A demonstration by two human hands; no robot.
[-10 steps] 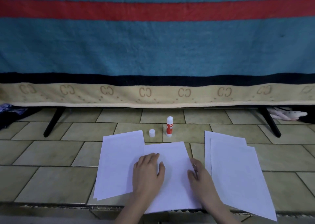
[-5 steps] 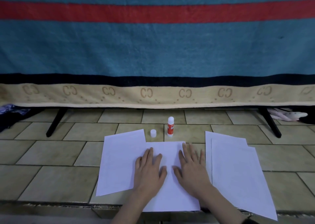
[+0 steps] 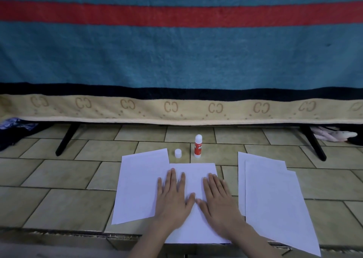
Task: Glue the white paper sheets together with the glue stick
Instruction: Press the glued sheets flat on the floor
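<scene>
Right hand (image 3: 218, 200) flatter on smooth sheet (image 3: 193, 171)

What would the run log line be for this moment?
step: pressing middle sheet | left hand flat | right hand flat | glue stick upright, uncapped | cap beside

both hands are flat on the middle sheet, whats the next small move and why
Probably sweep both palms outward to finish pressing the bond. The left hand and right hand lie flat on the middle sheet, which overlaps the left sheet, while the glue stick stands uncapped beside its cap.
</scene>
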